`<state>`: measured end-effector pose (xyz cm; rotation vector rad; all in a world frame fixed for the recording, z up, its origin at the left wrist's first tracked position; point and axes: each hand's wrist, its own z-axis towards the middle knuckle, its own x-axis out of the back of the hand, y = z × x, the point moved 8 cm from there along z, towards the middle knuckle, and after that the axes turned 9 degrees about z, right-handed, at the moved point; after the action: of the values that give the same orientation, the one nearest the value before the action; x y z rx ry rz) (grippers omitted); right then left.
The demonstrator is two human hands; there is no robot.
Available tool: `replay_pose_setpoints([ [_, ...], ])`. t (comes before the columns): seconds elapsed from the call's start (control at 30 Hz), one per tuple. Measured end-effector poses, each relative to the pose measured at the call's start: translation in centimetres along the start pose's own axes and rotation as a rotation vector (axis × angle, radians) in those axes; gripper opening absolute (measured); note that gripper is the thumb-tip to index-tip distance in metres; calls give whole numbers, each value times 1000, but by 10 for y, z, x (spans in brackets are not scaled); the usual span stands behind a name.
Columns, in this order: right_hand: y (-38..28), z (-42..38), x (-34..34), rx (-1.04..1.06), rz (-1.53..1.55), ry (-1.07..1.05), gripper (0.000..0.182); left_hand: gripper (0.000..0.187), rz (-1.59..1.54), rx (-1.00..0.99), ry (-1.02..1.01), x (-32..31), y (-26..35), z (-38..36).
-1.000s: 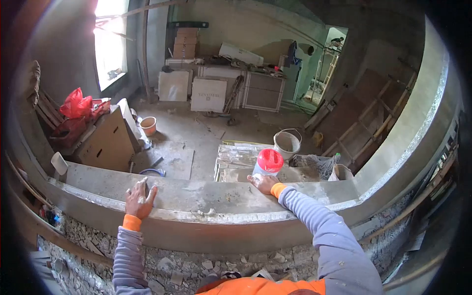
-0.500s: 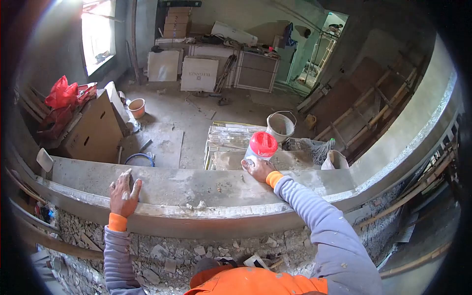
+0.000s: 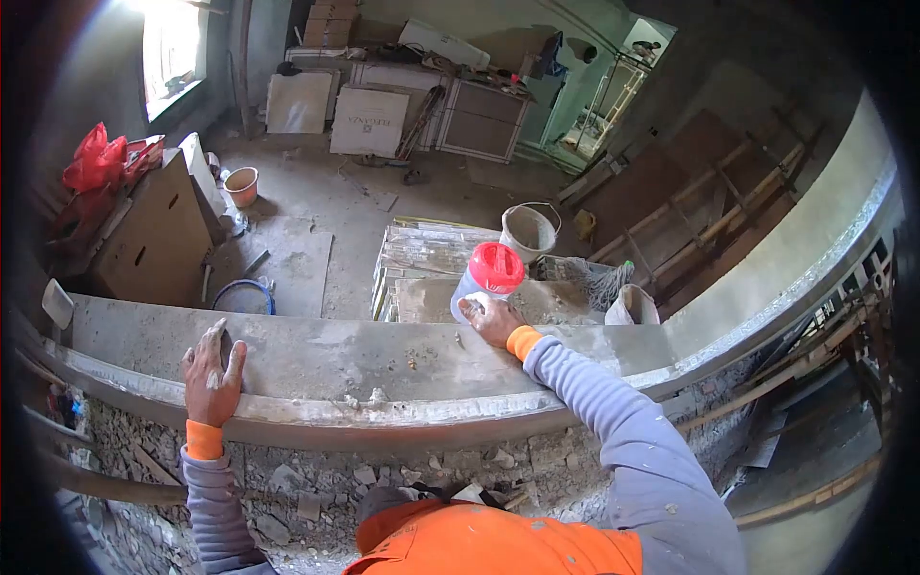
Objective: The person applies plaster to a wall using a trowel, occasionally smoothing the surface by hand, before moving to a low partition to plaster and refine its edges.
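A concrete ledge [image 3: 316, 359] runs across the middle of the view. On its left part my left hand [image 3: 212, 376] rests with the fingers apart, holding nothing. My right hand [image 3: 491, 318] is wrapped round the side of a clear plastic jug [image 3: 466, 287] with a red lid [image 3: 496, 267], at the ledge's far edge. The jug is upright or slightly tilted. My right fingertips are dusted with white.
Beyond the ledge are stacked tiles [image 3: 431, 251], a grey bucket [image 3: 528, 233], a mop head [image 3: 596, 280] and a smaller bucket [image 3: 632, 306]. A large cardboard box [image 3: 158, 240] stands at left. Rubble [image 3: 316, 489] lies below the ledge's near side.
The whole view has shifted, with the room now further left and tilted. My right hand stays on the jug, its fingers slightly higher on it. My left hand stays on the ledge.
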<state>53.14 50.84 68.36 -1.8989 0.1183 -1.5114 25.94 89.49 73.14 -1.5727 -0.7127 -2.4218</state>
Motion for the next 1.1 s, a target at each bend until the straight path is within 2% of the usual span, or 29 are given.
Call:
replay_pose_setpoints([
  [0.23,32,18,-16,27,35,15,65,49,-6,10,44,3,0,0],
  [0.53,6,5,-3,-15,7,-24,60,49,3,-31,68,9,5,-1],
  [0.77,-3,3,0,69,-5,23,54,50,38,-63,62,2,2,0],
  [1.1,10,8,-6,-7,-2,-29,58,50,25,-35,-18,-2,0,4],
])
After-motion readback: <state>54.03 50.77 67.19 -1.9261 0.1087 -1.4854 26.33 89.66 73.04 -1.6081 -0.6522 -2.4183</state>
